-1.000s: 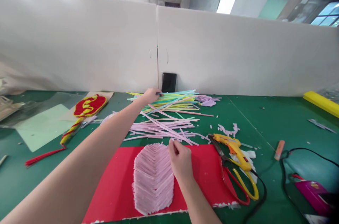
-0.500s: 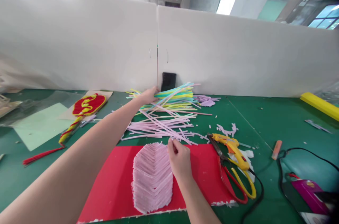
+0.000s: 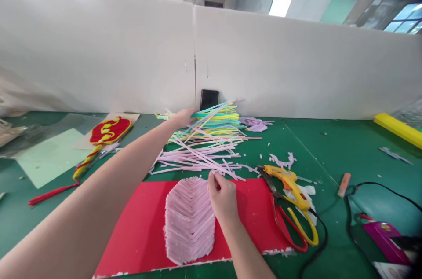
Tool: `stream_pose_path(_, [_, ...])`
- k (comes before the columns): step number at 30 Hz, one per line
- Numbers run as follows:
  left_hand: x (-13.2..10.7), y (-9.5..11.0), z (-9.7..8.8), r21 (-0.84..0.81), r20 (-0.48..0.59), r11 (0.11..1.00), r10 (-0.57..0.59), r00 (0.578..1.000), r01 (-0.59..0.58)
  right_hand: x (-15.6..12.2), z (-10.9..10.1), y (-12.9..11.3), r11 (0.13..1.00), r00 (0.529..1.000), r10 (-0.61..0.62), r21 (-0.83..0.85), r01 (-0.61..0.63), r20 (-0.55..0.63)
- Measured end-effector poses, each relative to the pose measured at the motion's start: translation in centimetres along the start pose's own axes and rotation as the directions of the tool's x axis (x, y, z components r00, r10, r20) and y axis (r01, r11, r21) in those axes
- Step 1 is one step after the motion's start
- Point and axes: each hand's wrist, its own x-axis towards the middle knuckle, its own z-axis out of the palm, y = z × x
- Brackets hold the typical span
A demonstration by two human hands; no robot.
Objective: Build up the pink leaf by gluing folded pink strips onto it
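My left hand (image 3: 183, 117) reaches far across the green table and is closed on a bundle of coloured strips (image 3: 216, 117), lifting their near ends off the pile. Below it lies a loose heap of pink strips (image 3: 198, 156). My right hand (image 3: 223, 197) rests with fingers pinched at the upper right edge of a pink leaf shape (image 3: 189, 222) made of layered strips. The leaf sits on a red sheet (image 3: 138, 226). What the right fingertips pinch is too small to name.
A yellow glue gun (image 3: 288, 182) and red-and-yellow scissors (image 3: 293, 226) lie right of the red sheet. A red and yellow ornament with a tassel (image 3: 105, 131) lies at left. A black phone (image 3: 209, 98) leans on the white partition (image 3: 263, 63). Black cable (image 3: 359, 191) and a magenta tool (image 3: 384, 235) are at right.
My left hand has closed on the coloured strips and raised the bundle, tilting its far end upward. My right hand has stayed at the leaf's edge.
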Motion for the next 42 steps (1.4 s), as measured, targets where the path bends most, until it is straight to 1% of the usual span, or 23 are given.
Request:
stream_pose_path(8, [-0.4, 0.3, 0.2, -0.041, -0.028, 0.999, 0.014, 1.0, -0.015, 0.1, 0.0, 0.1, 1.0, 1.0, -0.01, 0.001, 0.01, 0.005])
stream_pose_path(11, [-0.7, 0.7, 0.1, -0.045, -0.018, 0.999, 0.027, 0.999, -0.027, 0.1, 0.1, 0.1, 1.0, 1.0, -0.012, 0.0, 0.012, 0.002])
stream_pose_path(14, [-1.1, 1.2, 0.1, -0.026, 0.015, 0.999, 0.027, 1.0, -0.027, 0.0, 0.0, 0.1, 1.0, 1.0, -0.006, -0.005, 0.006, 0.006])
stream_pose_path(19, [-1.3, 2.1, 0.5, 0.055, 0.125, 0.997, 0.054, 0.991, -0.062, 0.0, 0.1, 0.2, 1.0, 1.0, -0.012, -0.016, 0.012, 0.001])
stream_pose_path(21, [-1.3, 2.4, 0.6, 0.095, 0.135, 0.993, 0.062, 0.989, -0.075, 0.0, 0.2, 0.2, 0.999, 1.0, -0.027, -0.031, 0.026, -0.006])
stream_pose_path(26, [-2.0, 3.2, 0.7, 0.176, 0.087, 0.976, 0.117, 0.989, -0.13, 0.0, 0.1, 0.2, 0.998, 0.999, -0.043, -0.04, 0.042, -0.013])
stream_pose_path(31, [-3.7, 3.6, 1.9, 0.24, 0.013, 0.955, 0.176, 0.984, -0.174, 0.0, 0.0, 0.0, 1.0, 1.0, -0.016, -0.019, 0.016, 0.009])
stream_pose_path(37, [-5.5, 3.9, 3.2, 0.289, 0.014, 0.924, 0.258, 0.966, -0.251, -0.1, 0.0, 0.0, 1.0, 1.0, 0.005, -0.007, -0.005, 0.03])
stream_pose_path(40, [-6.1, 4.0, 3.2, 0.301, 0.016, 0.914, 0.282, 0.959, -0.274, -0.1, 0.0, 0.0, 1.0, 0.999, 0.013, -0.008, -0.013, 0.031])
stream_pose_path(42, [-6.2, 4.0, 3.0, 0.276, 0.03, 0.917, 0.292, 0.956, -0.289, -0.1, 0.0, 0.0, 1.0, 0.999, 0.012, -0.007, -0.012, 0.033])
